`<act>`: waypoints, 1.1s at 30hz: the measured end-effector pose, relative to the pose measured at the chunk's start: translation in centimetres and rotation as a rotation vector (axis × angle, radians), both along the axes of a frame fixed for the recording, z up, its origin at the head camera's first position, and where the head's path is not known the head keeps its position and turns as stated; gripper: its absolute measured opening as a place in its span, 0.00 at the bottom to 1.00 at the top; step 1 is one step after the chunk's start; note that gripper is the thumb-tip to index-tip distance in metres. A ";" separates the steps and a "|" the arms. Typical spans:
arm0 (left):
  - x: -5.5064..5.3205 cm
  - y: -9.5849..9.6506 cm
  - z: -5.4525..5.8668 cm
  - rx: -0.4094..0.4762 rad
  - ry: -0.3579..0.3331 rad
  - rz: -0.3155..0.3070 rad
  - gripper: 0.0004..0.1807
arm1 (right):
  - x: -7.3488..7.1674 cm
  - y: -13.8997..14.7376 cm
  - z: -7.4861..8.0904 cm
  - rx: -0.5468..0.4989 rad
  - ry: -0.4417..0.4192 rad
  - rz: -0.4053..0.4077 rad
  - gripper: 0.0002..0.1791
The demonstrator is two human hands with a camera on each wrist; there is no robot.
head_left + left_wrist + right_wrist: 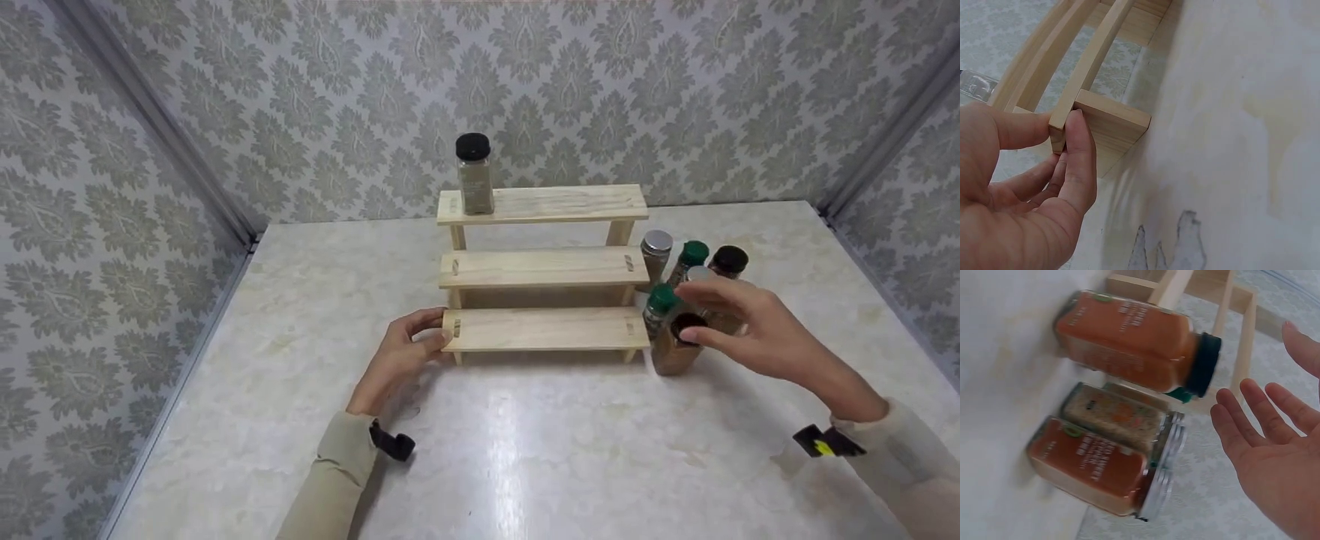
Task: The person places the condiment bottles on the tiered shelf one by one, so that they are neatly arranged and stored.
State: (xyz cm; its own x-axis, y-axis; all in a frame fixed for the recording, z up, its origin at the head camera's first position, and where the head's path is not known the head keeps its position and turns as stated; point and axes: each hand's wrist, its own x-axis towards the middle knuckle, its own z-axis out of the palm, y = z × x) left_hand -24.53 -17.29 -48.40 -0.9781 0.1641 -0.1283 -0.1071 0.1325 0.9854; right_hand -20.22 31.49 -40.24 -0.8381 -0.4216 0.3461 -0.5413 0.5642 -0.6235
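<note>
Pale sleeves [330, 480] reach in from the bottom of the head view, each with a black strap [391, 442] at the wrist. The left hand [401, 349] pinches the left end of the lowest board of a wooden rack [544, 330], thumb on one side and fingers on the other. The rack stands on the bench [585, 450] with three stepped shelves. One jar [476, 184], black-lidded, sits upright at the left end of the top shelf.

The right hand [757, 334] holds nothing; its thumb and fingers are spread apart beside the jar tops, and the right wrist view shows it clear of the glass. Nearest it is a reddish-brown jar [675, 356] with a dark lid, upright just beside the rack's right end. Behind that cluster more jars, with green lids [694, 253], silver lids [658, 241] and another black lid [729, 259], some partly hidden. Patterned wall [525, 97] rises beyond.
</note>
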 end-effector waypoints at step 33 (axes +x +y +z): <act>-0.1 0.0 -0.3 0.026 -0.005 0.006 0.25 | -0.4 1.1 -5.7 -0.108 -0.002 -0.037 0.34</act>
State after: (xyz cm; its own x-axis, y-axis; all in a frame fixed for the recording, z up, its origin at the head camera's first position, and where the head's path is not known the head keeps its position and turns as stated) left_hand -24.58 -17.29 -48.71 -0.9783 0.1619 -0.1293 -0.1130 0.1058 0.9879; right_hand -20.61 32.58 -45.90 -0.8530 -0.3511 0.3861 -0.5202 0.5133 -0.6826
